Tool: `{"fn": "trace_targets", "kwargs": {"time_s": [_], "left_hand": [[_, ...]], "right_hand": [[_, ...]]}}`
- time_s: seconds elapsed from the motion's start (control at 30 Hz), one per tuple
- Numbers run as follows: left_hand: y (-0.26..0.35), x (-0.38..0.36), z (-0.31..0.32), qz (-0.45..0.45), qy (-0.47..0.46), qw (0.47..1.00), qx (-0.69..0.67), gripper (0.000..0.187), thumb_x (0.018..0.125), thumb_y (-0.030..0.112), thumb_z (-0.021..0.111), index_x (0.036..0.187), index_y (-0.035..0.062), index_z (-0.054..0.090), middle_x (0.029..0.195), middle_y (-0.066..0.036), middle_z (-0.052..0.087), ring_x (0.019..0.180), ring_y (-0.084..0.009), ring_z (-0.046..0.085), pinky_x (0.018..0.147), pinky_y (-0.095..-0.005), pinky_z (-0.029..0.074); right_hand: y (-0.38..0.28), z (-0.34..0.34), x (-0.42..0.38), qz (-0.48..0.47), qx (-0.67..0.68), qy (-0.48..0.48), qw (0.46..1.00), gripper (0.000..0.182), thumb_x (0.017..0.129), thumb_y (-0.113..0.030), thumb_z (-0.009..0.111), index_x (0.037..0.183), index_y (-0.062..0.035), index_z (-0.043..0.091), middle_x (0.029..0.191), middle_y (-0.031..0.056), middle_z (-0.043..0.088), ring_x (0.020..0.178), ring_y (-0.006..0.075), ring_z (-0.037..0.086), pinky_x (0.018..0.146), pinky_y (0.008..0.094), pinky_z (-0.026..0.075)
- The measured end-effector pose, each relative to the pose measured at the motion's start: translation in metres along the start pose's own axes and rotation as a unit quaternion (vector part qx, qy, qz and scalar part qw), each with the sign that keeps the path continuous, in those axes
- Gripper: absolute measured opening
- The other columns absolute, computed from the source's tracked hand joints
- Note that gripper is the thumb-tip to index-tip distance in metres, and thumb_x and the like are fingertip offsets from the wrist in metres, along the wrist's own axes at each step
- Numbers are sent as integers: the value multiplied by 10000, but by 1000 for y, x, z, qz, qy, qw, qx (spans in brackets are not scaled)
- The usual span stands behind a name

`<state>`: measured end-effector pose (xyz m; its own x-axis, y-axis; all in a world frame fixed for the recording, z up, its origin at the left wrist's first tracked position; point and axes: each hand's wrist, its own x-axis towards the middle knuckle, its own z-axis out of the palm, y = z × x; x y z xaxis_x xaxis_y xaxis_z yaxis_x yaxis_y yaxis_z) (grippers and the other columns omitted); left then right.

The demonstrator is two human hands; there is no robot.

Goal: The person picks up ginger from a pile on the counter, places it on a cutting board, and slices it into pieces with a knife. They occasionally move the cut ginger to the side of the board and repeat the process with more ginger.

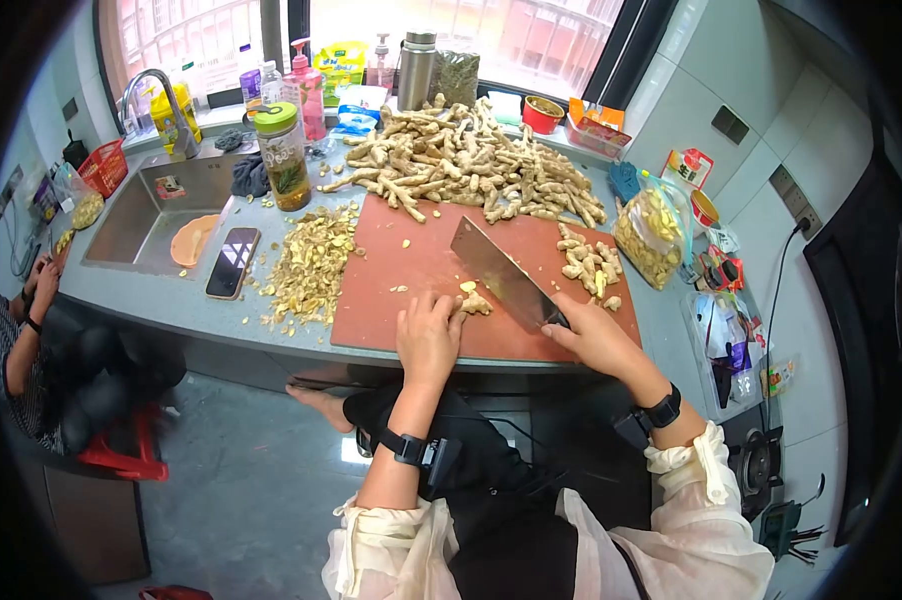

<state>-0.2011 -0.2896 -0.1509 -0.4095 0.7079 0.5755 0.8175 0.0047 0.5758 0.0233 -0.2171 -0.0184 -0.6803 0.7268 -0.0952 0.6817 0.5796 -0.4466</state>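
On the reddish-brown cutting board (381, 315), my left hand (429, 335) is closed with its fingertips on a knob of ginger (477, 304). A pale cut slice lies at the knob's far side. My right hand (599, 338) grips the handle of a cleaver (503, 272), whose broad blade slants away to the upper left, just right of the knob. Broken ginger pieces (589, 262) sit at the board's right. Behind the board rises a big heap of whole ginger roots (471, 160). Many thin ginger slices (311, 262) are piled along the left edge.
A phone (234, 263) lies between the slices and the sink (136, 225). A green-lidded jar (283, 160) stands behind them. To the right are a bag of ginger slices (654, 225) and a plastic tray (721, 350). Another person (26, 340) sits at far left.
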Motion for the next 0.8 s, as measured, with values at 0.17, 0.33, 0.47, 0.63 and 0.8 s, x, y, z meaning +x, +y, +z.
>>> {"fn": "trace_targets", "kwargs": {"time_s": [0.17, 0.33, 0.47, 0.63, 0.8], "left_hand": [[-1, -1, -2, -4, 1, 1000, 4, 146, 835, 211, 784, 933, 121, 723, 944, -49, 638, 926, -261, 609, 771, -409, 444], [-1, -1, -1, -12, -7, 1000, 5, 167, 821, 214, 795, 938, 119, 724, 925, -57, 630, 908, -260, 602, 777, -406, 447], [-2, -1, -1, -8, 2, 1000, -3, 158, 833, 227, 787, 948, 127, 745, 886, -54, 613, 885, -269, 602, 761, -410, 436], [0, 0, -2, -4, 7, 1000, -7, 152, 833, 221, 785, 945, 126, 743, 883, -57, 609, 884, -273, 597, 763, -408, 435], [1, 0, -2, -11, -2, 1000, 5, 146, 830, 211, 785, 940, 125, 742, 882, -59, 605, 884, -270, 596, 761, -408, 433]], "right_hand": [[-16, -5, -1, 14, -3, -40, 999, 327, 989, -255, 627, 1160, -2, 510, 1014, 304, 673, 986, 488, 644, 832, 536, 503], [-13, -1, 3, -7, -26, -39, 999, 335, 992, -259, 625, 1164, 3, 508, 1019, 317, 674, 987, 497, 646, 843, 545, 505], [-16, 0, 5, 7, -36, -55, 998, 339, 996, -262, 619, 1164, 7, 501, 1003, 317, 679, 983, 495, 651, 844, 549, 509], [-17, 1, 7, -14, -100, -53, 993, 312, 1003, -248, 599, 1126, 17, 488, 953, 291, 686, 933, 478, 664, 812, 551, 518], [-23, 1, 9, -7, -133, -70, 989, 290, 1004, -229, 589, 1091, 25, 480, 904, 268, 687, 878, 469, 671, 779, 556, 522]]}}
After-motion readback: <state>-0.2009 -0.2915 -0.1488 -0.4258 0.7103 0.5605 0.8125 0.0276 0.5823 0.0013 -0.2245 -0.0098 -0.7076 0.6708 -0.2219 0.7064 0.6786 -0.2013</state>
